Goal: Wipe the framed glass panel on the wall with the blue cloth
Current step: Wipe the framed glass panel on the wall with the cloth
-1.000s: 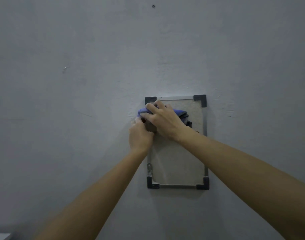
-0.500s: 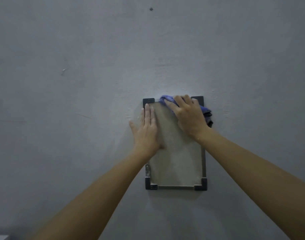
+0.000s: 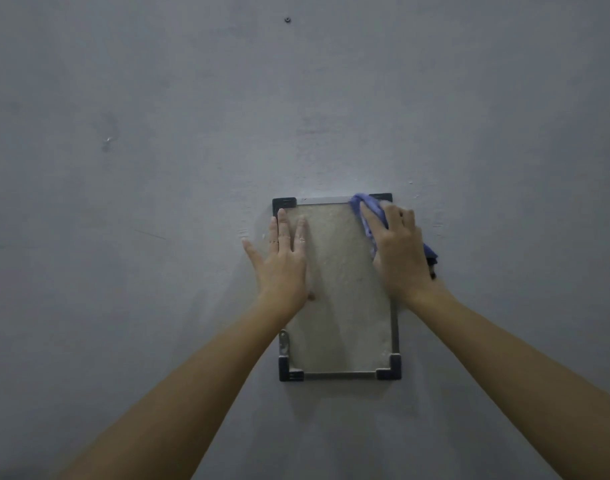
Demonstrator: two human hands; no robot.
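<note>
Fingers (image 3: 405,220) atop blue cloth (image 3: 371,207)

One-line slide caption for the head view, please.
Right hand presses the blue cloth on the framed glass panel near its top right corner; left hand lies flat.

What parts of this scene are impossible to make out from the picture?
All in the head view:
1. Most of the cloth: the right hand covers it.
2. The panel's upper right edge: behind that hand and cloth.
3. Part of its left edge: under the left hand.
4. Whether the glass is clean: dim light, blurry surface.
5. The dark spot high on the wall: too small to identify.
</note>
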